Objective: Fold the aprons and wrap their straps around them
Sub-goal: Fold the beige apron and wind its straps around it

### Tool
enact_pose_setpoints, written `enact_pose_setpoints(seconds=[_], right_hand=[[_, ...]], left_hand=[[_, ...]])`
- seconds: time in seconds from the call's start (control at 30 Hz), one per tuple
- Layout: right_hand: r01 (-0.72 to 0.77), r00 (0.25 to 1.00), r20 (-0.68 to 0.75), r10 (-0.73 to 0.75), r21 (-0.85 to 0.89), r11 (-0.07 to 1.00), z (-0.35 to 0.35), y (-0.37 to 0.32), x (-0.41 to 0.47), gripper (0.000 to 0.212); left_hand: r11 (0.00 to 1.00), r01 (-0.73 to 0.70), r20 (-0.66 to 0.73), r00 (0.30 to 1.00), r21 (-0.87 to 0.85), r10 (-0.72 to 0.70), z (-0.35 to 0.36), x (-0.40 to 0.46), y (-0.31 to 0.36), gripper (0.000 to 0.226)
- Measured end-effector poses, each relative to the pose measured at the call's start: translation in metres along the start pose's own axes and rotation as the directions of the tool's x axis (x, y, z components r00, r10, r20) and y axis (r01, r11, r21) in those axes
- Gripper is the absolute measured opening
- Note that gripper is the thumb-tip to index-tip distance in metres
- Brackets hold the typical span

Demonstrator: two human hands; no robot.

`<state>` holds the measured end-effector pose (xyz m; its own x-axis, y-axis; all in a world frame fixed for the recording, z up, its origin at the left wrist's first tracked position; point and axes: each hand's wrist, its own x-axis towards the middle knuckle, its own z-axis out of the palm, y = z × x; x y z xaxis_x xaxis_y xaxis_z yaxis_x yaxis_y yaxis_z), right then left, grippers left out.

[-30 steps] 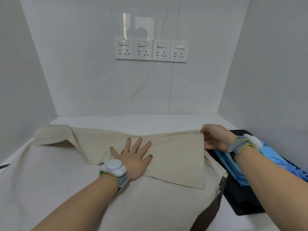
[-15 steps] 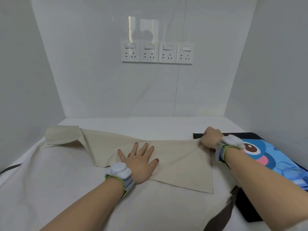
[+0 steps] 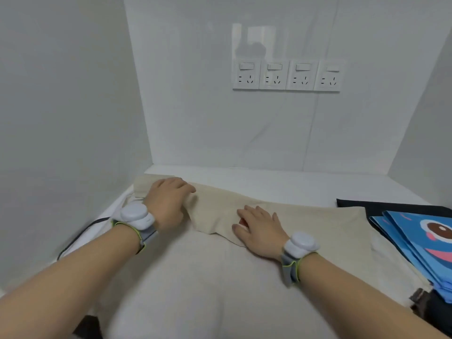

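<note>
Both hands have shifted left: left hand (image 3: 166, 204) now curls over the beige apron (image 3: 305, 221)'s far-left corner, right hand (image 3: 259, 228) pressing flat, fingers spread, pinning the fold on the table (image 3: 269, 177).

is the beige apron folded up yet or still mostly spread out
Mostly spread. The beige apron covers the table, with only its far edge turned over as a flap, under the right hand. The left hand rests on its far-left corner.
</note>
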<state>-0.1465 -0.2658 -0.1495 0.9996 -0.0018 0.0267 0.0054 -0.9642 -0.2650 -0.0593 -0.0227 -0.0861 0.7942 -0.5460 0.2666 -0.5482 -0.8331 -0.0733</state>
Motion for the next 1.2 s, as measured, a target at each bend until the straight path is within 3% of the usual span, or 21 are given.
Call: enact_pose_setpoints(seconds=[0.1,0.23,0.43,0.57,0.7,0.8,0.93,1.0,1.1,1.2], right_hand=[[0.029,0.998,0.059,-0.023,-0.096,0.995,0.006,0.004,-0.001,0.064],[0.06,0.994,0.094,-0.048,-0.127,0.99,0.002,0.012,0.007,0.063],[0.099,0.989,0.12,-0.082,-0.145,0.984,-0.007,0.028,0.032,0.057],[0.092,0.988,0.138,-0.074,-0.133,0.987,-0.011,0.038,0.05,0.057],[0.056,0.992,0.118,-0.048,-0.074,0.996,-0.022,0.026,0.064,0.066],[0.241,0.969,0.098,-0.227,-0.159,0.957,-0.017,-0.01,0.067,0.071],[0.358,0.912,-0.094,-0.398,-0.287,0.888,-0.007,-0.026,0.07,0.035],[0.408,0.878,-0.091,-0.47,-0.37,0.834,-0.008,-0.022,0.072,0.019],[0.385,0.888,-0.091,-0.451,-0.389,0.837,-0.018,-0.019,0.075,0.011],[0.295,0.909,-0.233,-0.344,-0.221,0.93,-0.049,-0.021,0.076,0.015]], left_hand=[[0.997,0.08,0.095,0.992,0.017,-0.081,0.013,-0.024,-0.041,0.083],[0.972,0.217,0.04,0.976,-0.086,-0.214,0.04,-0.023,-0.06,0.085],[0.952,0.299,-0.104,0.947,-0.061,-0.304,0.063,0.012,-0.076,0.073],[0.942,0.335,-0.161,0.929,-0.021,-0.334,0.062,0.035,-0.098,0.043],[0.949,0.307,-0.379,0.872,-0.068,-0.309,0.041,0.049,-0.114,0.017],[0.971,0.239,-0.481,0.851,-0.003,-0.211,0.017,0.048,-0.116,0.014],[0.98,0.192,-0.469,0.87,0.042,-0.151,-0.004,0.033,-0.115,0.013],[0.982,0.185,-0.451,0.88,0.032,-0.151,-0.008,0.023,-0.115,0.015],[0.992,0.129,-0.432,0.895,0.011,-0.112,-0.008,0.012,-0.115,0.018],[0.989,-0.049,-0.403,0.91,0.14,0.102,-0.003,-0.007,-0.117,0.024]])
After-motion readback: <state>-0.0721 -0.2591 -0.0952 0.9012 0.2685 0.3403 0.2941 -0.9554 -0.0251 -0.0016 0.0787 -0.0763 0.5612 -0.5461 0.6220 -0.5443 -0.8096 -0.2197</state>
